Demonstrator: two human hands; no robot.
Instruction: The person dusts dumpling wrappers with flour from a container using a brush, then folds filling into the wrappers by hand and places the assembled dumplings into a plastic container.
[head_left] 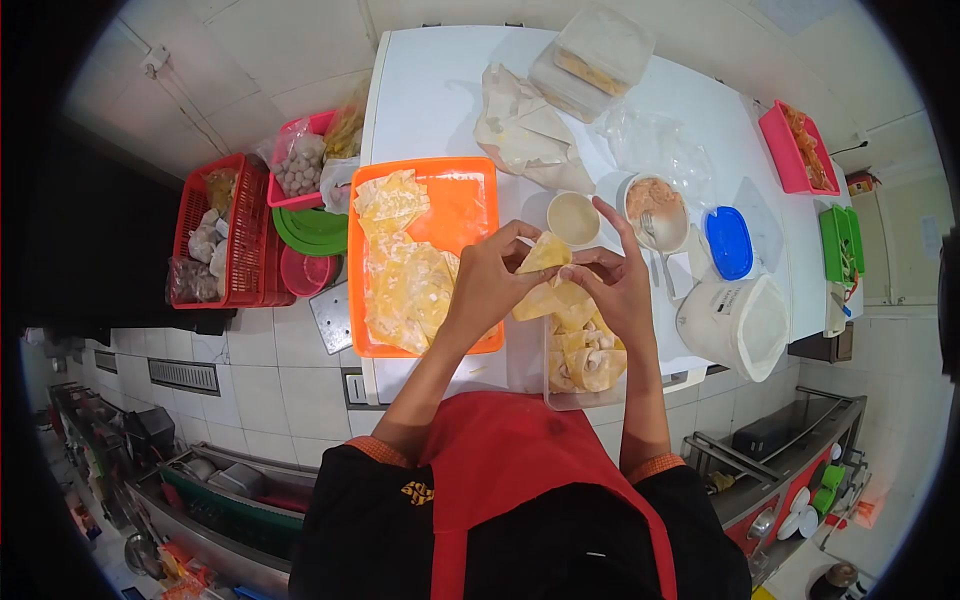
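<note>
My left hand (492, 278) pinches a folded yellow dumpling wrapper (545, 252) above the table. On its right edge, the thumb and a finger of my right hand (615, 290) close on the same wrapper, while another finger points up. Whether filling is inside cannot be seen. Below my hands, a clear plastic container (580, 402) holds several folded dumplings (588, 362). Left of them, an orange tray (465, 205) carries floured yellow wrapper sheets (405, 295). Just beyond my fingers is a small cream bowl (573, 218). Pinkish filling (655, 197) with a fork fills a white bowl to the right.
A white tub (735, 322) and blue lid (729, 243) stand right on the white table (430, 90). Lidded plastic boxes (592, 62) and crumpled paper (528, 128) lie at the back. Red crates (215, 235) stand left; a pink basket (797, 150) sits far right.
</note>
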